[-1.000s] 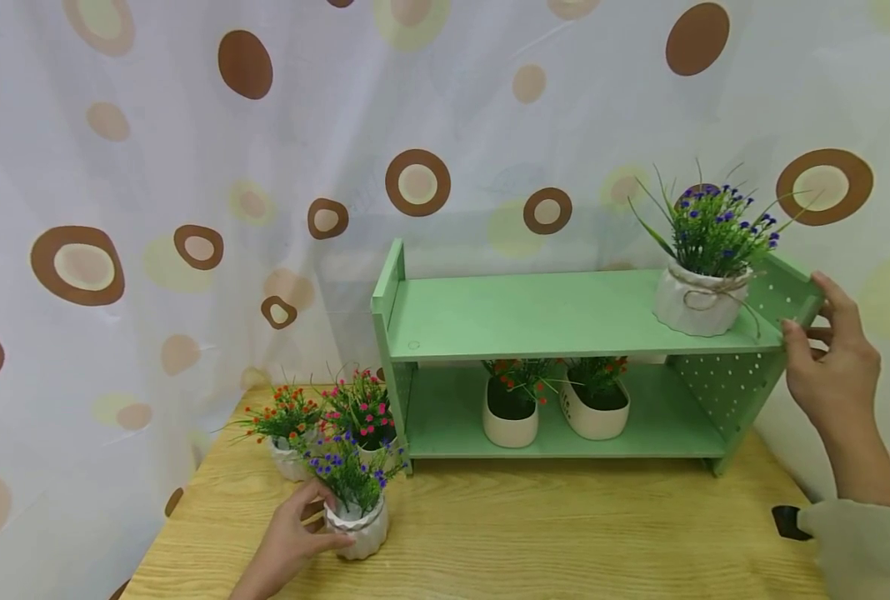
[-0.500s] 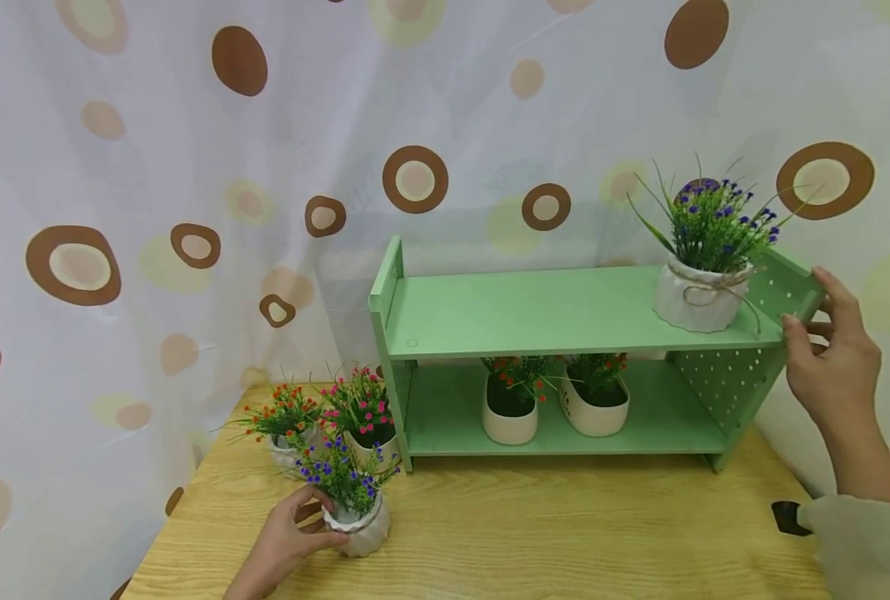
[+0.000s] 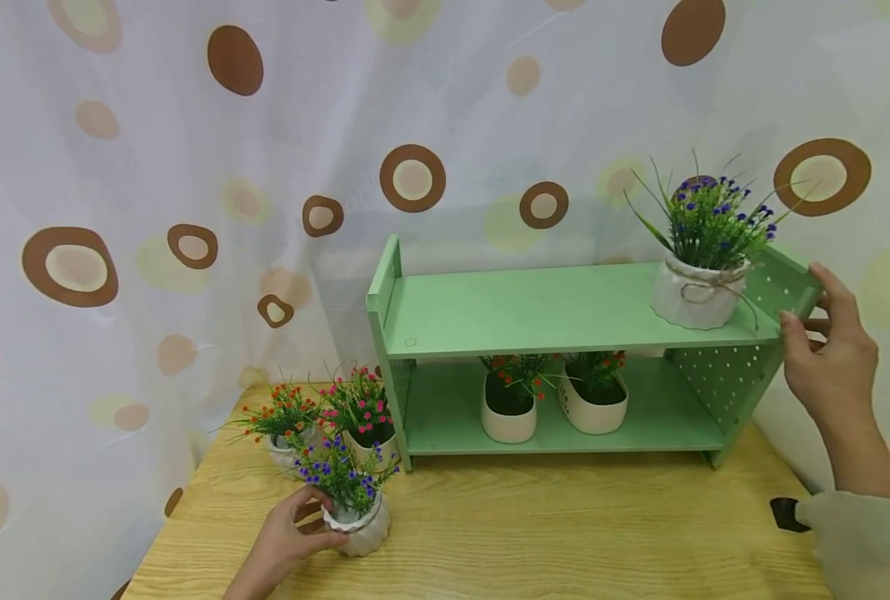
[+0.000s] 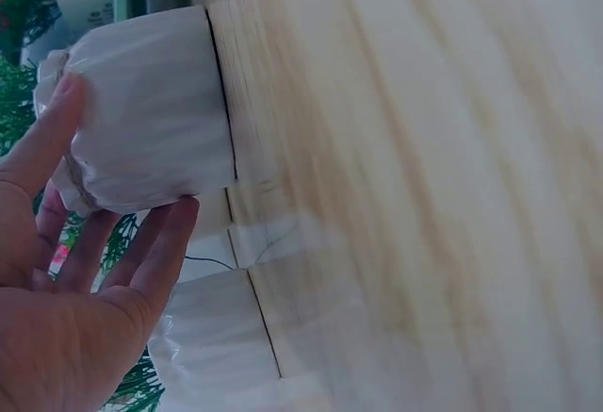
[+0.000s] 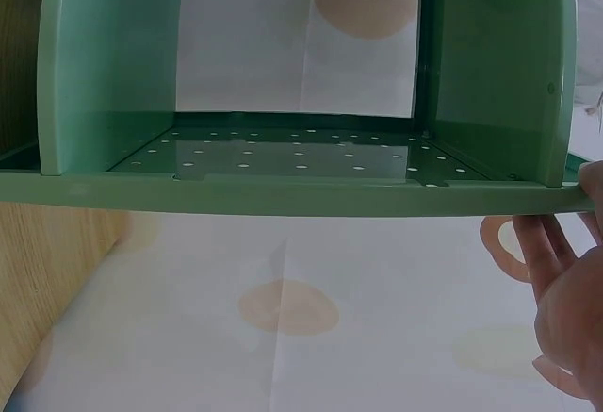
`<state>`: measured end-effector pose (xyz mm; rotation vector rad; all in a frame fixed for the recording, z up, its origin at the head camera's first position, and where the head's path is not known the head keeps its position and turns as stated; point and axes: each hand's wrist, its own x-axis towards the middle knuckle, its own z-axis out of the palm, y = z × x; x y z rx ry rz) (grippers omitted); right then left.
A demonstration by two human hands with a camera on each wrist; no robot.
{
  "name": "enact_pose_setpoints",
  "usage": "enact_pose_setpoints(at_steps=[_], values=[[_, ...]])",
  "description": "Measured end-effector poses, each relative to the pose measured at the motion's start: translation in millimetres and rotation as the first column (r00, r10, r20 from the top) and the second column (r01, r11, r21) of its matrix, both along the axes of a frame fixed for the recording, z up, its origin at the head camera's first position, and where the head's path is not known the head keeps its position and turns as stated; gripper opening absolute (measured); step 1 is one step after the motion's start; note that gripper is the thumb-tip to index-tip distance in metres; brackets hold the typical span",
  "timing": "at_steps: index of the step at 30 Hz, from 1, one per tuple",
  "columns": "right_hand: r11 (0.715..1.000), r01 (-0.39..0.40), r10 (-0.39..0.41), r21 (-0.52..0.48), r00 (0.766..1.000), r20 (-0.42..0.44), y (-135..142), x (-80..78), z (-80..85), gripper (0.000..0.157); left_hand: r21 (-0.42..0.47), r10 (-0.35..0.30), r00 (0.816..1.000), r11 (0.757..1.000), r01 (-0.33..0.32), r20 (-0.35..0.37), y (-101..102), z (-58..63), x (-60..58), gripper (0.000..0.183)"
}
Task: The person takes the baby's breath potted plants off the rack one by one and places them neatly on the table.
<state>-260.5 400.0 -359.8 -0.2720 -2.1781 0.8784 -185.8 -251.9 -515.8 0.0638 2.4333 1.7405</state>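
At the front left of the table, my left hand (image 3: pixel 283 533) grips a white ruffled flowerpot (image 3: pixel 365 529) with small purple-blue flowers, thumb on one side and fingers on the other. The left wrist view shows the pot (image 4: pixel 151 110) between thumb and fingertips, its base edge at the wood surface. My right hand (image 3: pixel 835 358) holds the upper right side panel of a green two-tier shelf (image 3: pixel 520 308). In the right wrist view, the fingers (image 5: pixel 535 247) lie against the panel's outer side, with the thumb at its front edge.
A white pot with purple flowers (image 3: pixel 696 292) stands at the top shelf's right end. Two cream pots, one at left (image 3: pixel 508 421) and one at right (image 3: pixel 598 408), sit on the lower tier. Orange (image 3: pixel 283 417) and pink flowers (image 3: pixel 362 408) stand left of the shelf.
Over the first half second the purple flowers in my left hand shifted slightly left as the pot tipped a little. Since then both hands have kept their places.
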Motion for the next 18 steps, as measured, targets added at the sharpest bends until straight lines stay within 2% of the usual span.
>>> enact_pose_setpoints(at_steps=[6,10,15,18], values=[[1.0,-0.005,0.005,-0.001,1.0,-0.002,0,1.2,0.3,0.062,-0.043,0.012,1.0,0.999,-0.013,-0.024,2,1.6,1.3,0.048],[1.0,-0.017,0.017,0.003,1.0,-0.014,0,1.1,0.3,0.062,-0.105,0.019,0.998,0.994,-0.024,-0.052,-1,7.7,4.5,0.045],[0.999,-0.031,0.032,0.004,0.999,-0.028,0,0.7,-0.9,0.062,-0.184,0.056,0.99,0.98,-0.079,-0.13,-11,32.1,12.8,0.044],[0.999,-0.031,0.031,0.008,0.999,-0.034,0,1.2,-1.3,0.062,-0.23,0.099,0.964,0.96,-0.158,-0.247,-14,51.7,20.6,0.042]])
